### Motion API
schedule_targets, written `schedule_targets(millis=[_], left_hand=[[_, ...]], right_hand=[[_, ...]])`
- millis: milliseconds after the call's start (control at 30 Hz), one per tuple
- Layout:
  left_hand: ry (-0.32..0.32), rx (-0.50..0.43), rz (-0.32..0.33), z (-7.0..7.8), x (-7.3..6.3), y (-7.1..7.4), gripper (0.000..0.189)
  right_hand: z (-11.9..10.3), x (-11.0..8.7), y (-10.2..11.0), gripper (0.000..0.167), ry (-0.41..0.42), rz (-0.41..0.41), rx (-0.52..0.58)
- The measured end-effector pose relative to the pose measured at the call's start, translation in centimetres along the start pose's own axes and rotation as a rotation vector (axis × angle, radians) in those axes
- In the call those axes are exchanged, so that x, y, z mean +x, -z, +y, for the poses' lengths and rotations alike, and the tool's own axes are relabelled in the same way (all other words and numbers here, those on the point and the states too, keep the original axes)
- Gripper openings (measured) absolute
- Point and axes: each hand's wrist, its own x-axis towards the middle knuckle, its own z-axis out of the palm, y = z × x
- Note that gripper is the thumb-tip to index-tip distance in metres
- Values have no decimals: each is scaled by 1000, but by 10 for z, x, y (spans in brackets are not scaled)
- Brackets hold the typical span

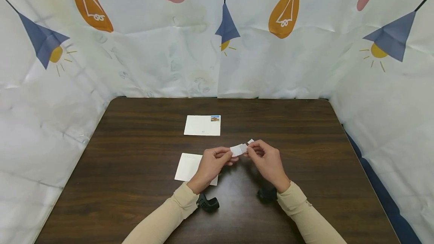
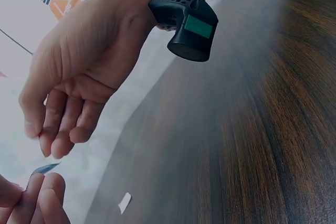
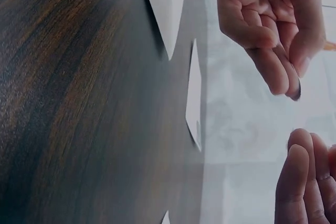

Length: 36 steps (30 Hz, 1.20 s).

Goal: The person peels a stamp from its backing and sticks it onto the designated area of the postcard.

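Observation:
Over the middle of the table, my left hand pinches a small stamp between thumb and fingers. Its bluish face and toothed edge show in the left wrist view, while a white side faces the head camera. Close beside it, my right hand pinches a little piece of white paper, which overlaps the stamp in the head view. Partly under the left hand and forearm lies a white envelope. Farther back, a second white envelope has a colored stamp at its upper right corner.
A small white scrap lies on the dark wooden table just beyond the right hand. Black cameras are strapped to the left wrist and right wrist. A printed white curtain hangs around the table.

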Motion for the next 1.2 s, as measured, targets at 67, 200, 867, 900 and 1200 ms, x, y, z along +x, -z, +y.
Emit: schedule_targets(millis=[67,200,867,900,1200], left_hand=[[3,-5,2,0,0,1,25],[5,-6,2,0,-1,2,26],[13,27,25,-2,-2,5,24],[15,29,25,-2,-2,5,24],[16,18,26,-4,-1,6,23]], right_hand=[[1,0,2,4,-20,1,20],[1,0,5,5,-64,4,52],[13,3,17,8,-164,46,144],[13,3,17,9,-165,46,148],[16,4,23,12,-209,54,156]])
